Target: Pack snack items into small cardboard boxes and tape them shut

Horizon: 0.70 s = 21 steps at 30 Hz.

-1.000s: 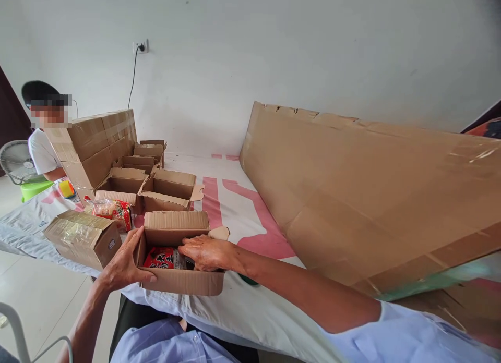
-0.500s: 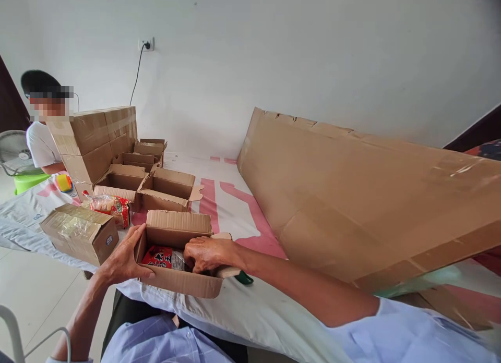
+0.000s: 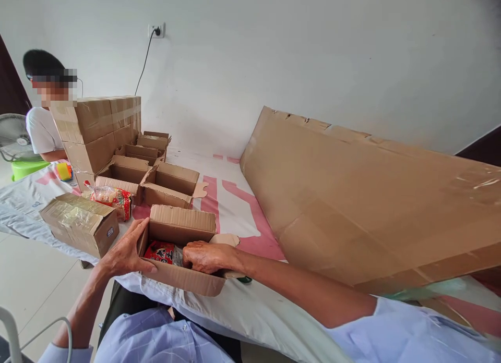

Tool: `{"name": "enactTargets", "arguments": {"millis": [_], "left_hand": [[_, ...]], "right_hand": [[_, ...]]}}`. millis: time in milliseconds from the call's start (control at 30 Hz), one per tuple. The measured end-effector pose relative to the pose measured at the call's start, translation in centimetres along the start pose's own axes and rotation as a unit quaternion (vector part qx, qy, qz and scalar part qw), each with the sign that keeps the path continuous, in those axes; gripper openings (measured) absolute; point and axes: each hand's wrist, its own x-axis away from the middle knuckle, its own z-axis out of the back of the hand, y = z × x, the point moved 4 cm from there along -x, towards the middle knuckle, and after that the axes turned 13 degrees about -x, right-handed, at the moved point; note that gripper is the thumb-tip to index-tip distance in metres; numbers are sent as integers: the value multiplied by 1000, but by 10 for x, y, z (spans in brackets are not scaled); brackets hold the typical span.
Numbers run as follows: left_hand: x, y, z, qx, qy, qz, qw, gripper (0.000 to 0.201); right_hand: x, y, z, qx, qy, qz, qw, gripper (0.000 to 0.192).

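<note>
An open cardboard box (image 3: 183,280) stands at the table's front edge, its flaps raised. My left hand (image 3: 125,253) grips the box's left end, the thumb over the front wall and the fingers along the far side. Inside lies a red and clear plastic packet (image 3: 162,252) with dark and white print. My right hand (image 3: 209,257) reaches down into the box at the packet's right end. Its fingers are curled, and their tips are hidden, so what they hold cannot be made out. Behind the box's right end, a dark green object (image 3: 245,280) partly shows.
Left of the box are a taped carton (image 3: 78,222) and another red and clear packet (image 3: 113,198). Several open boxes (image 3: 168,183) and stacked cartons (image 3: 97,123) stand behind. A large cardboard sheet (image 3: 352,206) leans at right. A person (image 3: 43,128) sits at far left.
My right hand has sunk slightly deeper into the box, and its fingers show less. My left hand keeps its hold on the box. The view has shifted a little.
</note>
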Motion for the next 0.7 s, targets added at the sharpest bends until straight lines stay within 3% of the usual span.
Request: {"name": "enactTargets", "arguments": {"millis": [133, 200, 400, 567, 700], "left_hand": [[1, 1, 1, -1, 1, -10, 1000, 134], [1, 2, 2, 0, 1, -15, 1000, 133], [-3, 3, 2, -4, -5, -19, 1000, 133], [-6, 4, 2, -4, -7, -28, 1000, 141], [-11, 7, 22, 2, 33, 4, 999, 131]], "right_hand": [[5, -6, -5, -2, -13, -15, 1000, 18], [16, -11, 4, -23, 18, -23, 999, 15], [57, -30, 57, -128, 242, 46, 961, 8], [80, -41, 89, -156, 298, 96, 937, 13], [95, -48, 114, -160, 312, 132, 927, 19]]}}
